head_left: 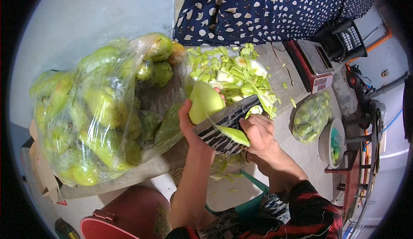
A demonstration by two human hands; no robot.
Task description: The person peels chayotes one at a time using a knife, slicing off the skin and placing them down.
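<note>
My left hand (187, 120) is wrapped around a pale, peeled green papaya (205, 101), with the thumb on its near side and fingertips showing behind. My right hand (259, 133) is closed on a wide-bladed knife (221, 125) with dark streaks, its handle mostly hidden in the fist. The blade lies against the lower right of the fruit. A curved strip of green peel (234, 135) rests across the blade, and a smaller piece shows by the right thumb. Behind the hands, peelings and cut pieces (234, 73) are heaped on the table.
A large clear bag of unpeeled papayas (99, 97) fills the left of the table (279, 69). At the right stand a red scale (309, 62), a black basket (344, 39), another filled bag (313, 116) and a white basin (329, 146). A red bucket (129, 213) stands below.
</note>
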